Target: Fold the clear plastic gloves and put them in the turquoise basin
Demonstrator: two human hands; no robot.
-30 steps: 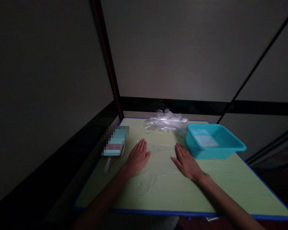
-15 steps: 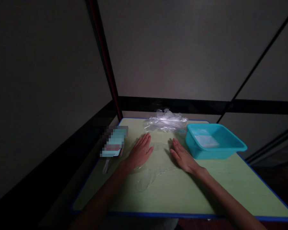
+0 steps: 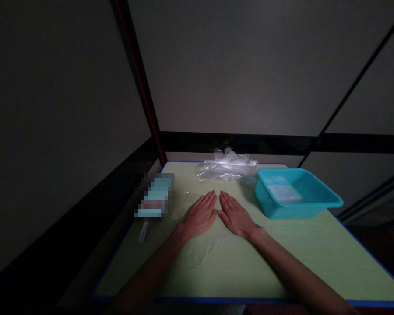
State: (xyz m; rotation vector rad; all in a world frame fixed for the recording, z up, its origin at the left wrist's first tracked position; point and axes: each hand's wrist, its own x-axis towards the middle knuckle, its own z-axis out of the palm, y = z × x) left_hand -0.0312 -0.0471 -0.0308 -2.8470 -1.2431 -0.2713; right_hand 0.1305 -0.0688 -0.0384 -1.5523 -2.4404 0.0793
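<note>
A thin clear plastic bag (image 3: pixel 198 253) lies spread on the light green table, its outline faint. On top of it my left hand (image 3: pixel 201 215) rests palm down, fingers stretched out. My right hand (image 3: pixel 237 215) lies flat just to the right, its thumb close to or touching the left one. Neither hand grips anything. The part of the bag beneath my palms is hidden.
A heap of crumpled clear plastic bags (image 3: pixel 228 166) sits at the table's back edge. To the right stands a turquoise basin (image 3: pixel 290 211) holding a flat whitish packet (image 3: pixel 284 193). At the left edge lies a blurred-out pale blue item (image 3: pixel 156 199).
Both hands have come together over the plastic, from well apart to nearly touching. More of the bag shows left of my left hand.
</note>
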